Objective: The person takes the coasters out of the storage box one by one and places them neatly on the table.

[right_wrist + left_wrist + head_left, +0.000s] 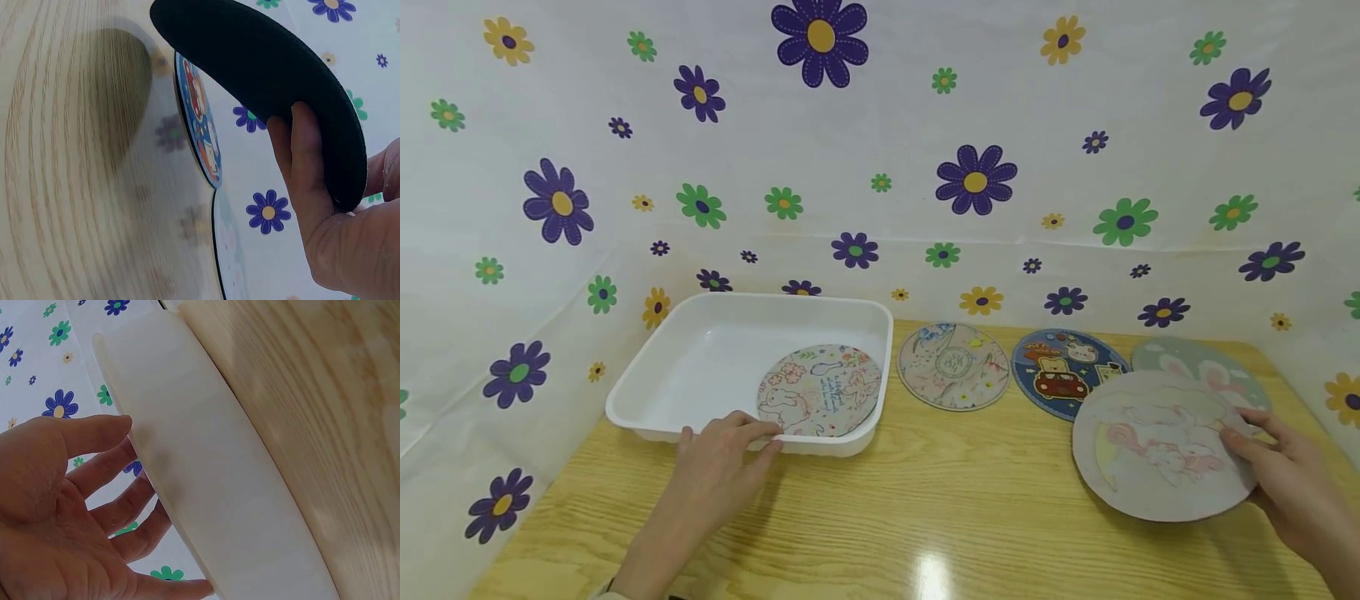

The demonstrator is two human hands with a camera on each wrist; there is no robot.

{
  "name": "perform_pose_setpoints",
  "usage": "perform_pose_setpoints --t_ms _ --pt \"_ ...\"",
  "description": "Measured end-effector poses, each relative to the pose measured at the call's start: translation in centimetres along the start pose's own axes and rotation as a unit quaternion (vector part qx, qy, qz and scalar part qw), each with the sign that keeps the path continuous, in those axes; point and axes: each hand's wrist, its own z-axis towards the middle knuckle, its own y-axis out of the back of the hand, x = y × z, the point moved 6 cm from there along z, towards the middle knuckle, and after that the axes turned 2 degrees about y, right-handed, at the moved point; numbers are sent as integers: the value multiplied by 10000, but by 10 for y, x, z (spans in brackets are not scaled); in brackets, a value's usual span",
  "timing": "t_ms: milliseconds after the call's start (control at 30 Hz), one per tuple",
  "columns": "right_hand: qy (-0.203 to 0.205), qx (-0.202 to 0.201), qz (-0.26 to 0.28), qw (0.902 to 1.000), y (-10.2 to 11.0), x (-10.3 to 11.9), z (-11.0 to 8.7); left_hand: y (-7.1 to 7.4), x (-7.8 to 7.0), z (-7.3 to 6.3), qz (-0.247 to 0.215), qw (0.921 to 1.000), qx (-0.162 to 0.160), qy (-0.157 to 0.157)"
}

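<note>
My left hand (722,458) holds the near rim of a white plastic tray (655,350); in the left wrist view, several fingertips pass behind the rim (181,531). Inside the tray's right side lies a round mat with bunny and flower drawings (820,392), leaning partly against the wall. At the right, my right hand (1285,467) grips a pale round mat with a pink-and-white picture (1157,450) by its right edge, thumb on top. This mat is tilted above the table, and its black underside (269,69) shows in the right wrist view, with fingers beneath.
Along the back of the wooden table (970,492) lie a floral round mat (955,367), a dark blue one with a red car (1060,375), and a pale green one with bunny ears (1202,367), partly covered by the held mat. A flower-printed cloth (895,125) hangs behind.
</note>
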Motion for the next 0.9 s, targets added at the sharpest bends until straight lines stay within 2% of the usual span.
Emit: perform_pose_setpoints --t_ms 100,233,500,700,900 --pt "-70 -31 12 10000 5 -4 0 0 0 0 -5 10000 0 -7" --pt "-49 -178 -286 9994 11 -9 1 1 0 1 -26 10000 -12 -29" --pt "-63 -160 -402 9990 17 -17 0 1 0 1 -67 10000 1 -53" --pt "-329 -327 -554 9974 22 -25 1 0 1 1 -67 10000 27 -32" --pt "-822 -541 -796 9920 28 -36 3 0 1 1 -49 10000 -11 -25"
